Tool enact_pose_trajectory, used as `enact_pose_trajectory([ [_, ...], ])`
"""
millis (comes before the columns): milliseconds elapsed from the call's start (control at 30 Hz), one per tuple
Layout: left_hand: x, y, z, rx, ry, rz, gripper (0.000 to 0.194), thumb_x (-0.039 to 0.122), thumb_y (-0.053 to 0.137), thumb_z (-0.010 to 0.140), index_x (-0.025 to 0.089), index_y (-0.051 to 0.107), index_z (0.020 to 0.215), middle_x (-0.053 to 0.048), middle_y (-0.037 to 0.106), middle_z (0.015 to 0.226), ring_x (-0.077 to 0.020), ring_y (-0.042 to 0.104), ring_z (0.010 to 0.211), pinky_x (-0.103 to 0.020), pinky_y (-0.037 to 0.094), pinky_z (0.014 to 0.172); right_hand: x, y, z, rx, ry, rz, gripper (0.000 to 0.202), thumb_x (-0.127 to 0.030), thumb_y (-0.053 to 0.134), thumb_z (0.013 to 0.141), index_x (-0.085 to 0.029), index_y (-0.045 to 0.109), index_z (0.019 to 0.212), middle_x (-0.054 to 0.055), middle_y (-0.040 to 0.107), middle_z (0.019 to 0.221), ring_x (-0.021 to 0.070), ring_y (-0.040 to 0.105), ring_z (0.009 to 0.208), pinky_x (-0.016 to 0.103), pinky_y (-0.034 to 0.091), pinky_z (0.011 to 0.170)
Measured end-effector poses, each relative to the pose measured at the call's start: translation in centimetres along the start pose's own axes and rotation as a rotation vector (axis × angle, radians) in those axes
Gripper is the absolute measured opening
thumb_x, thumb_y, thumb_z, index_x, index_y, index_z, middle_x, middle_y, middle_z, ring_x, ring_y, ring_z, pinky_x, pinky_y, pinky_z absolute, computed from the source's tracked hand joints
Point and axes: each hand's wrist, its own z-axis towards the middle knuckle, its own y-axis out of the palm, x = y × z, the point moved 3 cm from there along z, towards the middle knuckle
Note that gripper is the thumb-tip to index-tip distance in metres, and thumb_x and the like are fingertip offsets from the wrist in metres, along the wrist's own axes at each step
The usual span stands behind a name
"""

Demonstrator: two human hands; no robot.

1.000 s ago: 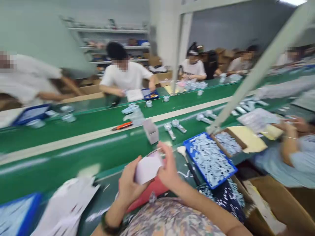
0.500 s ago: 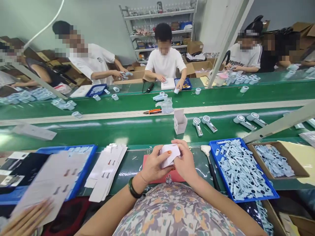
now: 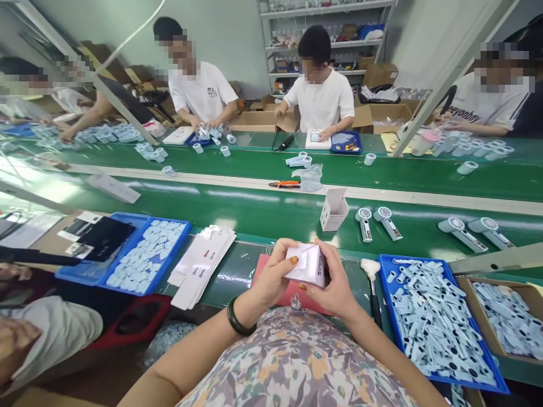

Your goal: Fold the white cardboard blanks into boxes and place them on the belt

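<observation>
A small white box (image 3: pixel 306 264) is held between both hands above a red sheet (image 3: pixel 271 294) on the near table. My left hand (image 3: pixel 275 272) grips its left side, thumb on the top face. Fingers of my right hand (image 3: pixel 333 282) wrap round the right side and the lower edge. Dark print shows on the box's right face. Beyond the hands an upright open white box (image 3: pixel 334 210) stands on the green belt (image 3: pixel 254 215), with two light blue handheld fans (image 3: pixel 363 224) to its right. Flat white box blanks (image 3: pixel 204 264) lie stacked left of my hands.
A blue tray (image 3: pixel 441 322) of light blue parts and a black-handled tool (image 3: pixel 374 294) are on the right. Another blue tray (image 3: pixel 146 254) is at left. Orange pliers (image 3: pixel 285 184) lie midway. People sit across the belt; a person's arm (image 3: pixel 17 339) is at lower left.
The view has swung left. The box in my hands has turned, showing a printed side. The neighbouring person's hand and the large white sheet at left have gone from that spot.
</observation>
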Motion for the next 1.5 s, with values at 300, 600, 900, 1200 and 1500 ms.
enact_pose_trajectory([
  [300,-1.5,1.1,-0.1,-0.009,-0.082,0.099,0.041,0.031,0.08,0.077,0.022,0.061,0.113,-0.001,0.064,0.101,-0.0138,0.055,0.078,-0.024,0.043,0.069,0.0,-1.4,-1.2,-0.08,-0.037,-0.141,0.093,-0.035,0.076,0.083,-0.036,0.03,0.163,0.012,0.051,0.144,0.0339,0.056,0.131,0.054,0.052,0.109],
  [600,-2.2,0.0,-0.4,-0.043,-0.079,0.276,0.035,0.025,0.069,0.081,0.022,0.057,0.114,-0.001,0.061,0.103,-0.0134,0.052,0.077,-0.024,0.042,0.068,0.5,-0.5,-2.2,-0.101,-0.004,-0.131,0.09,-0.035,0.075,0.083,-0.034,0.031,0.162,0.012,0.051,0.143,0.0328,0.057,0.131,0.052,0.053,0.108],
  [900,-1.4,-2.7,-0.6,-0.006,-0.211,0.093,0.038,0.027,0.074,0.077,0.023,0.06,0.112,0.0,0.062,0.097,-0.0127,0.053,0.073,-0.024,0.041,0.067,0.2,2.1,-1.4,-0.144,0.053,-0.172,0.089,-0.038,0.076,0.083,-0.033,0.033,0.16,0.013,0.052,0.144,0.035,0.056,0.132,0.056,0.052,0.109],
  [1200,1.3,-6.6,-0.7,-0.009,-0.14,0.167,0.033,0.03,0.074,0.081,0.023,0.061,0.111,-0.001,0.062,0.1,-0.0164,0.056,0.083,-0.028,0.045,0.077,-1.1,6.6,0.2,-0.165,0.053,-0.194,0.089,-0.037,0.075,0.084,-0.033,0.031,0.16,0.014,0.052,0.142,0.0368,0.056,0.132,0.058,0.052,0.108],
  [1500,3.3,-11.9,-1.0,0.004,-0.194,0.253,0.035,0.022,0.069,0.08,0.023,0.062,0.114,-0.001,0.062,0.104,-0.015,0.055,0.081,-0.027,0.046,0.073,-1.8,11.9,1.4,-0.183,0.075,-0.221,0.089,-0.034,0.074,0.085,-0.033,0.029,0.161,0.014,0.05,0.144,0.0367,0.054,0.133,0.06,0.052,0.108],
])
